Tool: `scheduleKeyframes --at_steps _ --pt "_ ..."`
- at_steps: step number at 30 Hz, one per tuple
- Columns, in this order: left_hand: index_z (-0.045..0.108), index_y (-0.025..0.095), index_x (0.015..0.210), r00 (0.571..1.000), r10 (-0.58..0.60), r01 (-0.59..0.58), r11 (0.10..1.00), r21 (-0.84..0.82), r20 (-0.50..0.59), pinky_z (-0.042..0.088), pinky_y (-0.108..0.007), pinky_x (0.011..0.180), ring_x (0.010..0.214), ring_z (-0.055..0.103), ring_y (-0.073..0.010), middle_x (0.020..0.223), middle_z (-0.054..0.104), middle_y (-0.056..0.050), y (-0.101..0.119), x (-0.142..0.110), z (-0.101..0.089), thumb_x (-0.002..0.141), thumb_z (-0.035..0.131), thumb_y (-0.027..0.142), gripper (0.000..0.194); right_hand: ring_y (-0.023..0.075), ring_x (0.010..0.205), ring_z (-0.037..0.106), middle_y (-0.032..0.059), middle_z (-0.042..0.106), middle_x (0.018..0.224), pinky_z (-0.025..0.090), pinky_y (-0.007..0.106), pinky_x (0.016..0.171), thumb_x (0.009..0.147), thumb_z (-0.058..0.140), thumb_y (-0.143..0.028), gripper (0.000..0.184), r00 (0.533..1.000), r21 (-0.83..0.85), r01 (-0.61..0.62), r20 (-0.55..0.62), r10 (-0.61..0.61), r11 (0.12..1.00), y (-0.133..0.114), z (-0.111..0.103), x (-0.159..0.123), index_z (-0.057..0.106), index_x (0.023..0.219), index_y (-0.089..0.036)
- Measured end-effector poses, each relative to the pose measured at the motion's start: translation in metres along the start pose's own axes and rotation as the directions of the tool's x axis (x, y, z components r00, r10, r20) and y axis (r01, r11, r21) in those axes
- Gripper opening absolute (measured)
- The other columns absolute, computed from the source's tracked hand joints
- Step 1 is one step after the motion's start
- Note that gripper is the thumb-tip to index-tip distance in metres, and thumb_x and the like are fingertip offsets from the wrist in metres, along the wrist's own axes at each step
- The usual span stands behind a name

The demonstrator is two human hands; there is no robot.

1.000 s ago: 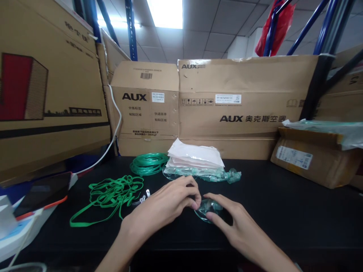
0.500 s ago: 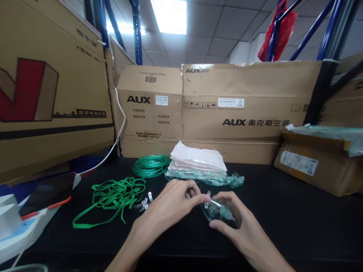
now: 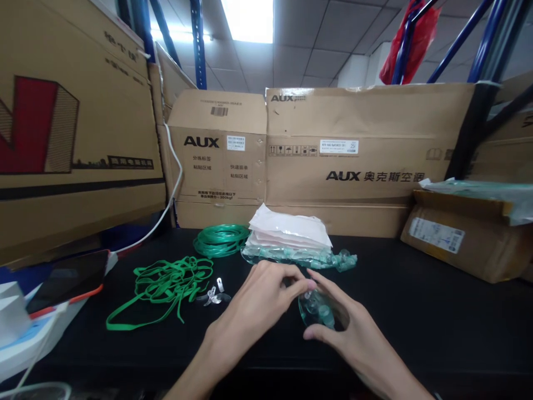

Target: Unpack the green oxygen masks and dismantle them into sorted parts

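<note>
My right hand (image 3: pixel 352 314) curls around a clear green oxygen mask (image 3: pixel 316 314), thumb below it and fingers along its top. At the mask's upper edge my left hand (image 3: pixel 270 289) is closed, thumb and index finger pinching a small metal nose clip (image 3: pixel 307 295) that is mostly covered by the fingertips. To the left of my left hand lie several more small metal clips (image 3: pixel 214 296) in a loose pile. Tangled green elastic straps (image 3: pixel 170 286) spread out beyond them on the black table (image 3: pixel 416 322).
Behind my hands, white paper-backed packs (image 3: pixel 291 230) lie stacked with green plastic parts at their front. Coiled green tubing (image 3: pixel 220 240) sits left of them. An open cardboard box (image 3: pixel 466 239) stands right. A phone (image 3: pixel 69 280) and white power strip (image 3: pixel 25 339) occupy the left side.
The metal clip, earlier sticking up above the mask's edge, now sits lower against it and is mostly hidden. My right fingertips have moved in close to my left fingertips, and the mask has turned slightly.
</note>
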State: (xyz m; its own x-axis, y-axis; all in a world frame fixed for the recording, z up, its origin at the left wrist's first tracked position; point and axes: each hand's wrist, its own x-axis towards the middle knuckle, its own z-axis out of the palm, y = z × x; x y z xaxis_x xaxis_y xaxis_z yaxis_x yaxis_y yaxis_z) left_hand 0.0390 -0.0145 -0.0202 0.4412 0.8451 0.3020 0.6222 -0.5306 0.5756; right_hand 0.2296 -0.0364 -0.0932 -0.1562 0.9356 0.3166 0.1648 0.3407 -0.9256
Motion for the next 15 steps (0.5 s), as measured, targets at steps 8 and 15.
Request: scheduleKeyframes --at_steps 8,15 --pt "0.076 0.023 0.09 0.993 0.076 -0.068 0.993 -0.093 0.086 0.04 -0.023 0.059 0.053 0.056 -0.0123 0.056 0.058 0.006 -0.004 -0.001 -0.004 0.099 0.055 0.049 0.034 0.0196 0.098 0.071 0.0042 0.072 0.101 0.056 0.029 0.084 0.095 0.062 -0.049 0.025 1.0 0.073 0.03 -0.005 -0.029 0.997 -0.013 -0.004 -0.005 0.061 0.1 -0.024" --pt "0.072 0.025 0.094 0.994 0.009 0.005 0.992 -0.127 0.105 0.04 -0.024 0.063 0.051 0.055 -0.0136 0.046 0.055 0.007 0.005 -0.004 0.003 0.103 0.045 0.049 0.038 0.0166 0.098 0.065 -0.0009 0.063 0.093 0.051 0.026 0.085 0.094 0.066 -0.048 0.028 0.999 0.191 0.017 0.023 -0.022 0.981 -0.013 -0.005 -0.002 0.052 0.09 -0.024"
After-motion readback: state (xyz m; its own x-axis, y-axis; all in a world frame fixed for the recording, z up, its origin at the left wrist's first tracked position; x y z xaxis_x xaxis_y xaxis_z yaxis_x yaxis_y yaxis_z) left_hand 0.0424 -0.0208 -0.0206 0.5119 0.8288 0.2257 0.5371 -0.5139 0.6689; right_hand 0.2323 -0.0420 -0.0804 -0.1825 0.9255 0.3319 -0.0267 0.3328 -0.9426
